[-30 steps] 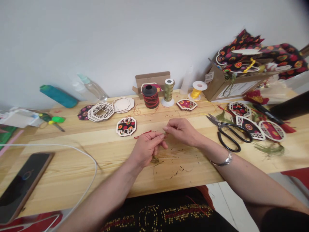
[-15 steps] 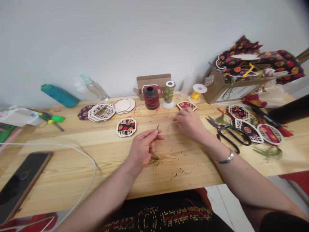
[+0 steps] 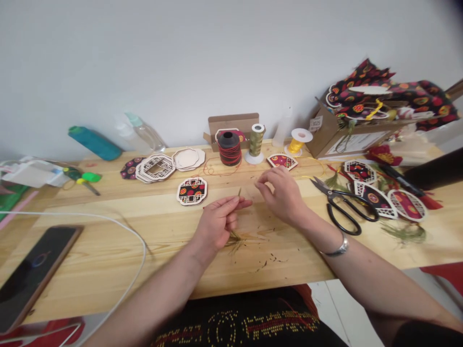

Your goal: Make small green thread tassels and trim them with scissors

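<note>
Across the wooden table (image 3: 90,255), the left hand (image 3: 217,219) pinches a green tassel (image 3: 235,235); the right hand (image 3: 282,195), near scissors (image 3: 330,193), curls, its grip unclear.

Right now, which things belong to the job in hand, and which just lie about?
Job, probably:
green thread bundle, in the left fingers
olive-green thread spool
black-handled metal scissors

Lying about, probably:
black rectangular phone
teal cylindrical spool
aqua-topped clear bottle

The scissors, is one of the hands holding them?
No, the scissors lie on the table, apart from the left hand and the right hand.
</note>
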`<state>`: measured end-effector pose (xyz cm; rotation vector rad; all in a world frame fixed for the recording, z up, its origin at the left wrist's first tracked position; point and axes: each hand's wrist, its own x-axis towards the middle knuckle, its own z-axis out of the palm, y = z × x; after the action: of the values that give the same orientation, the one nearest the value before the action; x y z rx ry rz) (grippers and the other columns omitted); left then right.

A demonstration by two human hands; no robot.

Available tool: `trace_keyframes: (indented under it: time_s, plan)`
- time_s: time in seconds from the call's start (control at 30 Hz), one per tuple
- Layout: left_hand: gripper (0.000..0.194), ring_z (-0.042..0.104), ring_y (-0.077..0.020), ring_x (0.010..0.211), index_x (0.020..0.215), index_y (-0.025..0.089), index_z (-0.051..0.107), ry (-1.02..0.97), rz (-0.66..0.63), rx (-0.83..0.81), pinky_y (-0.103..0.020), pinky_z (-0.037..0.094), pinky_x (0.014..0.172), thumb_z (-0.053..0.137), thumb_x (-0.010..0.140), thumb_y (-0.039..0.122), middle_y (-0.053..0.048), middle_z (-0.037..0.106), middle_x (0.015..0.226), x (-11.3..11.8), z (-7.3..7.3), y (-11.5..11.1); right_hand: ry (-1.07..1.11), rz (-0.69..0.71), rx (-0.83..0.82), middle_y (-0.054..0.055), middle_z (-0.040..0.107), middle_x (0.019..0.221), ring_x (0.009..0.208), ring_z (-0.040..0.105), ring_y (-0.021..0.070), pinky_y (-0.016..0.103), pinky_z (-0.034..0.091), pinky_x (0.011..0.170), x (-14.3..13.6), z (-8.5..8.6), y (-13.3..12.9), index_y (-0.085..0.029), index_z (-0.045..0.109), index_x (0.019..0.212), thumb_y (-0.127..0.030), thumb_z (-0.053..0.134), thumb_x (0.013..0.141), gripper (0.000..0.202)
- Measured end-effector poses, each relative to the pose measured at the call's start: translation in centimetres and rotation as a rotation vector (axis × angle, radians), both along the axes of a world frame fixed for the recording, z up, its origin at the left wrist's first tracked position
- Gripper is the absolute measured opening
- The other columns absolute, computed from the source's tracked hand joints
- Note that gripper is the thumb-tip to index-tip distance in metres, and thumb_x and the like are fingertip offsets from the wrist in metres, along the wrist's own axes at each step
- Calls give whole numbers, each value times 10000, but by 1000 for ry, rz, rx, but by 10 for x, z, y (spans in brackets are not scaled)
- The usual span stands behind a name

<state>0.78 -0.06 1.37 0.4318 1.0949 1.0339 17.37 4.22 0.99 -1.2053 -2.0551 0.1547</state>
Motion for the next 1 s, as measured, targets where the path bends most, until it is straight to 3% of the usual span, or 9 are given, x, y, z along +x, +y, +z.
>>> trace_keyframes:
  time_s: [0.3,0.6,1.0]
  plan:
    - [208,242,17,367,731,73,676,-94,42,4,-126,133,353,769,598,202,30,541,502,-2,-3,3,-312,251,250,60,592,680,684,441,177,319,343,630,-19,-2,-29,-137,590,725,-155,457,873,200]
    - [165,252,19,374,764,83,677,-77,45,18,-129,155,357,724,662,204,-80,693,706,-5,-5,4,-385,320,254,60,555,667,667,412,171,312,297,602,-20,-7,-29,-149,539,693,-135,445,861,193]
    - [177,227,18,376,770,91,657,-44,52,62,-128,170,358,725,672,222,-86,702,720,-5,-4,4,-434,419,183,59,563,664,673,437,166,308,304,616,-20,-10,-28,-138,553,710,-153,442,865,192]
